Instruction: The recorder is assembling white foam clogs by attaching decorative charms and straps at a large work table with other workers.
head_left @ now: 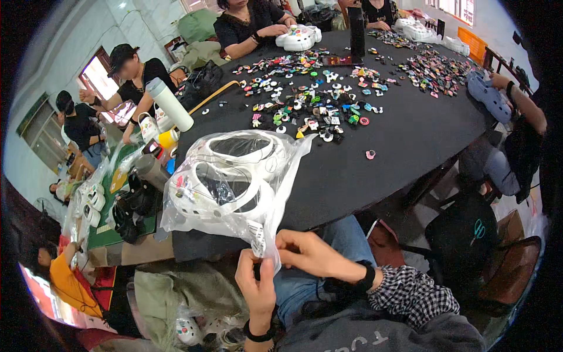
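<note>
In the head view, the left hand (256,283) pinches the gathered end of a clear plastic bag (297,154) between thumb and fingers, while the right hand (311,253) has its fingers closed on the same end from the right. The grip is just off the near edge of the black tabletop (346,182); the bag's full part lies beyond it, at the near left corner.

Loose colourful charms (322,111) spread over the tabletop toward its far edge, one pink charm (370,154) lying apart. A white tumbler (170,105) stands at the left edge, beyond the bag; nothing stands between hands and bag.

Inside the bag are white clogs (186,192), side by side, with small charms on the nearer one.
</note>
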